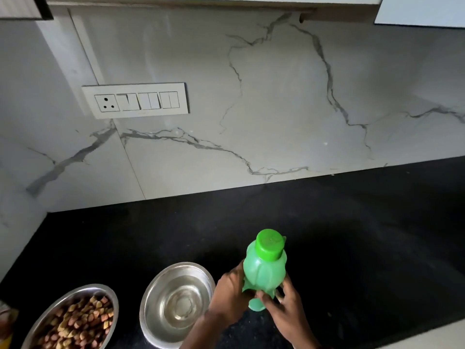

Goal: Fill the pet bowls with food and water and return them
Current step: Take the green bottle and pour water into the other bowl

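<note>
A green plastic bottle with its green cap on stands upright on the black counter. My left hand grips its lower body from the left, and my right hand holds it from the right near the base. Just left of the bottle sits a steel bowl holding clear water. Further left, at the bottom edge, a second steel bowl is filled with brown and tan pet kibble.
A marble backsplash rises behind the counter, with a white socket-and-switch panel at upper left. A packet's edge shows at the bottom left corner. The counter's pale front edge runs along the lower right.
</note>
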